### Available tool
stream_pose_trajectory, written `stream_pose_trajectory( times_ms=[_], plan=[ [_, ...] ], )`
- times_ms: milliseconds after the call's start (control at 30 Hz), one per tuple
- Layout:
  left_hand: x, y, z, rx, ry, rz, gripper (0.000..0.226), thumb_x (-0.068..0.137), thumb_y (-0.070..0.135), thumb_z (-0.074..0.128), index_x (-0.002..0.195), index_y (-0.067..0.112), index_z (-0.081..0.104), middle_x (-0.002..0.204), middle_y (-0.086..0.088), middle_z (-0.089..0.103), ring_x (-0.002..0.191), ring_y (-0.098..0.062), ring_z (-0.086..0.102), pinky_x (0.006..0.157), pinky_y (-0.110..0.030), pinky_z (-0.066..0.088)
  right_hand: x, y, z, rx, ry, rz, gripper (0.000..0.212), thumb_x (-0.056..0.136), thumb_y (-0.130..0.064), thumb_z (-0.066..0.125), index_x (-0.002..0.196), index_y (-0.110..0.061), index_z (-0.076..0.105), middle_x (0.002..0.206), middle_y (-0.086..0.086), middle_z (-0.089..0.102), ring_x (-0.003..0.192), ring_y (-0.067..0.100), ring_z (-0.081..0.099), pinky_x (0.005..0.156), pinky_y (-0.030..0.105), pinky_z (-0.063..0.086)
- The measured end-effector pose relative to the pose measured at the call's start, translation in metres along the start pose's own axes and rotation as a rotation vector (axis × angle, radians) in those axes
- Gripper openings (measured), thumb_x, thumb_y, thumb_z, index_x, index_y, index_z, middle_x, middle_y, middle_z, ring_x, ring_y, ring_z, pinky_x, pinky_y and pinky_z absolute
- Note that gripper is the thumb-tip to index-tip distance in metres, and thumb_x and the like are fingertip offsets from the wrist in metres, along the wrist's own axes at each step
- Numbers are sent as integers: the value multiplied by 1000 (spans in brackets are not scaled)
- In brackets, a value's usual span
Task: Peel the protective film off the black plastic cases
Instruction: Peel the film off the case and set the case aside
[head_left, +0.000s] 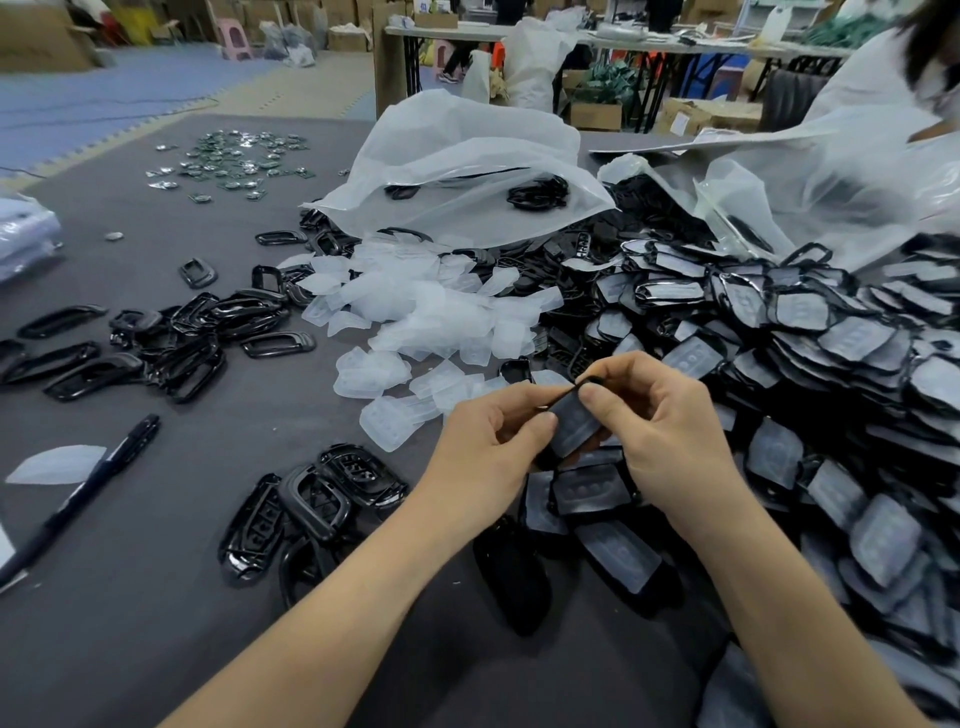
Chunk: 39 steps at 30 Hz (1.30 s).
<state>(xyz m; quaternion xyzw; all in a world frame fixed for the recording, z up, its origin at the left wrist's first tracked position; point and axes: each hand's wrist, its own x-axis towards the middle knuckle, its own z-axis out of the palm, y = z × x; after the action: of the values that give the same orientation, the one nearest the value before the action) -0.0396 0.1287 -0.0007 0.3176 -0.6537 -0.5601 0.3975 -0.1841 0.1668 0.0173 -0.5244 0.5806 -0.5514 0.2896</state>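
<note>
A black plastic case (571, 423) with cloudy film on its face is held between both hands above the grey table. My left hand (483, 447) grips its left edge with thumb and curled fingers. My right hand (660, 426) pinches its top right corner, thumb on the film. To the right lies a big heap of film-covered cases (831, 364). A mound of loose peeled film pieces (426, 312) lies beyond the hands. Bare glossy cases (317, 499) sit left of my left forearm.
More bare black frames (171, 338) are scattered at the left, and a black pen (88, 483) lies near a film scrap. Large white plastic bags (467, 156) stand behind the piles. A person in white (893, 104) sits at the far right. Small shiny parts (234, 161) lie at the back left.
</note>
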Motion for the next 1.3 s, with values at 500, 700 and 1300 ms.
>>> stream_pose_trajectory(
  times_ms=[500, 700, 1300],
  plan=[
    [0, -1, -1, -157, -6, -85, 12, 95, 13, 57, 86, 11, 64, 64, -4, 70, 51, -20, 68, 48, -23, 53, -3, -1, 4, -94, -112, 20, 9, 94, -10, 58, 87, -14, 63, 51, 2, 58, 43, 10, 52, 48, 23, 43],
    [-1, -2, -9, 357, -42, 299, 50, 82, 33, 74, 130, 33, 57, 136, 19, 55, 127, 1, 49, 103, -20, 43, 3, 2, -8, -21, -6, 139, 12, 94, -8, 58, 86, -15, 64, 43, -7, 53, 40, 5, 49, 45, 22, 43],
    [8, 1, -6, -710, -52, -250, 23, 75, 18, 62, 88, 8, 79, 95, -12, 75, 87, -20, 73, 73, -25, 59, 0, -12, -13, 308, -65, 185, 13, 73, -31, 68, 74, -20, 74, 53, -3, 38, 44, 7, 27, 40, 15, 26]
  ],
)
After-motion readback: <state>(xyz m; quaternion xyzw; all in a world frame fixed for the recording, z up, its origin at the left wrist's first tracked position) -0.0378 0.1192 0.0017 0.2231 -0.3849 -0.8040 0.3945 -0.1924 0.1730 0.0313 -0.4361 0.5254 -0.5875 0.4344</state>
